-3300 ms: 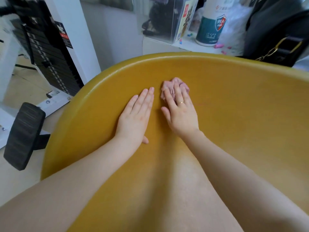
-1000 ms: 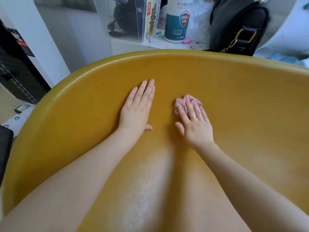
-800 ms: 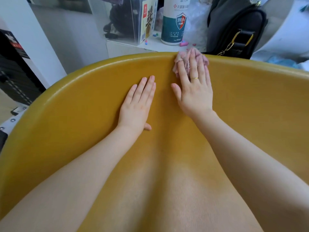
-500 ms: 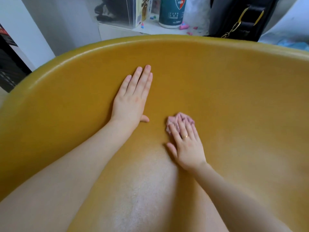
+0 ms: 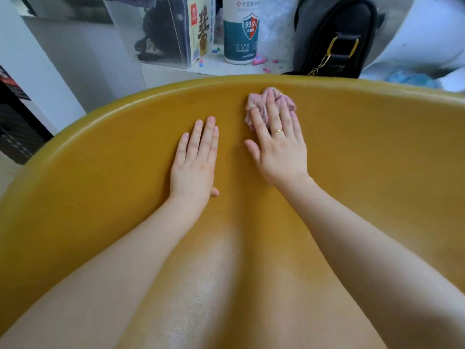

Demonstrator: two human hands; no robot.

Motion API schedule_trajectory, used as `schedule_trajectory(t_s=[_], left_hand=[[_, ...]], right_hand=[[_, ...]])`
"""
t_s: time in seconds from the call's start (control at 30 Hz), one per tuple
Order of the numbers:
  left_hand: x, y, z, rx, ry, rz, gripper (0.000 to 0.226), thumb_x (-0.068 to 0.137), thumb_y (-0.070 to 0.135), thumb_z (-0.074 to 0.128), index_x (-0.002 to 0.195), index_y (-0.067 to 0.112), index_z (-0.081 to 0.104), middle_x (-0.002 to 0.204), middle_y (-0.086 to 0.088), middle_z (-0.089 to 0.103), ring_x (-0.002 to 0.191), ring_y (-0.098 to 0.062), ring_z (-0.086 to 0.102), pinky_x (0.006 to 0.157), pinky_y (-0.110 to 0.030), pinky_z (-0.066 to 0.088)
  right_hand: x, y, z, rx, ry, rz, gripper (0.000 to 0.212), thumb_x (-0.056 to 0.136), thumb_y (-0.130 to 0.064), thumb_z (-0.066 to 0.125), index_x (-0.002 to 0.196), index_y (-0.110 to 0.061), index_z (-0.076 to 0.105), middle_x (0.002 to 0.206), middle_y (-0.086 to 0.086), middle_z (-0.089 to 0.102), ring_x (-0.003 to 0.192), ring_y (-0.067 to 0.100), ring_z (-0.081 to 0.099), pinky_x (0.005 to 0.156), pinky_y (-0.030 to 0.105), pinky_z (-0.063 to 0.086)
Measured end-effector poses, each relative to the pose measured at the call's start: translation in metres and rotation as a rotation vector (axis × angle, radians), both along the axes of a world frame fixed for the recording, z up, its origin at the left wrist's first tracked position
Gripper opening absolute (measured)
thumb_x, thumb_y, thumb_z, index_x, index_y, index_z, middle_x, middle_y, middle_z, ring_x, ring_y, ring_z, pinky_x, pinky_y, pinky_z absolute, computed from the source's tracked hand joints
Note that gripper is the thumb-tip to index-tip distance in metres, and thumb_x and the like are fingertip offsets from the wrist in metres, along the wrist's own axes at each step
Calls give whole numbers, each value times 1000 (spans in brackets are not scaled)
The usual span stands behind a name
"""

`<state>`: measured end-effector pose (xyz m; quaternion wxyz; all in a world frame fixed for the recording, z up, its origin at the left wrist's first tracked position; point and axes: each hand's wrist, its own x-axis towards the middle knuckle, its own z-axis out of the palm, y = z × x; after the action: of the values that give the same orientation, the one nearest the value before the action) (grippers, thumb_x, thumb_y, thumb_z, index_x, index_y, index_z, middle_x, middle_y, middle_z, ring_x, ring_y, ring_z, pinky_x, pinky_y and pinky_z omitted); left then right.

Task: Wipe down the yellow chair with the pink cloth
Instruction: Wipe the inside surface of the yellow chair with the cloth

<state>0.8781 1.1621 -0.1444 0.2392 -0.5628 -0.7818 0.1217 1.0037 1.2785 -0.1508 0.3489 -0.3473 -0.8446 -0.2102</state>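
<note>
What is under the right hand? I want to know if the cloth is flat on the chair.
Under the right hand the bunched pink cloth shows around the straight fingers, pressed on the yellow chair. The part beneath the fingers is covered.

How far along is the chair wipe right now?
Done: nothing is visibly finished; the chair shows no clear wiped patch. In hand: the right hand presses the pink cloth just below the back's upper rim, left hand flat beside it. Left: likely both sides and the seat.
</note>
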Motion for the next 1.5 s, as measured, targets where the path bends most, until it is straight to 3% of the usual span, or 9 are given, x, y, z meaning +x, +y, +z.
schedule_trajectory(t_s=[0.33, 0.53, 0.7, 0.8, 0.87, 1.03, 1.13, 1.3, 1.5], left_hand=[[2, 8, 2, -103, -24, -58, 137, 67, 57, 70, 128, 8, -43, 149, -12, -33, 141, -30, -20, 114, -38, -9], [-8, 3, -7, -44, -29, -132, 132, 71, 59, 64, 126, 1, -41, 151, -13, -29, 141, -28, -19, 108, -36, -15], [-25, -32, -5, -3, 24, -165, 136, 47, 68, 73, 143, -4, 10, 153, -13, 23, 140, -24, 26, 114, -34, 18], [-31, -56, -4, -20, 14, -209, 140, 28, 67, 78, 137, -2, 24, 146, -14, 38, 133, -25, 40, 109, -35, 22], [-22, -64, -2, -100, 22, -177, 140, 33, 69, 76, 141, -2, 24, 149, -16, 32, 136, -26, 35, 112, -37, 21], [-5, -63, -26, -357, -98, -105, 133, 66, 68, 62, 141, -3, -22, 151, -16, -27, 142, -26, -18, 114, -34, -11], [-5, -62, -33, -361, -86, -64, 139, 61, 72, 62, 139, -3, -26, 150, -16, -29, 142, -26, -20, 113, -35, -12], [-8, -58, -37, -366, -111, -61, 141, 60, 72, 62, 137, -3, -29, 149, -15, -31, 141, -26, -22, 112, -35, -13], [-7, -59, -36, -344, -151, -85, 139, 60, 70, 64, 140, -1, -24, 151, -14, -29, 141, -26, -21, 112, -35, -13]], right_hand=[[104, 23, 2, -40, 63, -284, 54, 93, -38, 38, 141, -12, 36, 146, 23, 32, 134, 39, 30, 110, 45, 17], [51, 1, -13, -238, 256, -324, 61, 89, -33, 40, 139, 0, 35, 143, 33, 28, 132, 49, 25, 110, 49, 16], [-18, -72, -84, -466, 69, -9, 63, 86, -32, 37, 141, -2, 32, 146, 26, 28, 135, 42, 25, 112, 46, 15], [-34, -144, -115, -663, 43, 182, 62, 89, -33, 35, 143, -4, 29, 150, 22, 21, 141, 33, 11, 114, 41, 9], [-27, -165, -122, -758, 8, 246, 61, 91, -36, 32, 143, -5, 29, 151, 20, 19, 141, 33, 10, 114, 40, 8], [15, -120, -115, -587, -239, 276, 56, 92, -43, 28, 131, -8, 50, 135, 23, 48, 123, 39, 46, 103, 47, 35], [44, -62, -93, -433, -141, 57, 55, 85, -37, 37, 127, -6, 55, 131, 24, 52, 116, 43, 52, 102, 45, 36], [44, -39, -79, -350, 73, -122, 57, 91, -35, 36, 138, -3, 39, 144, 27, 31, 133, 42, 28, 110, 42, 11], [12, -134, -136, -663, -23, 177, 59, 90, -36, 34, 140, -5, 35, 148, 25, 25, 138, 37, 19, 114, 42, 7]])
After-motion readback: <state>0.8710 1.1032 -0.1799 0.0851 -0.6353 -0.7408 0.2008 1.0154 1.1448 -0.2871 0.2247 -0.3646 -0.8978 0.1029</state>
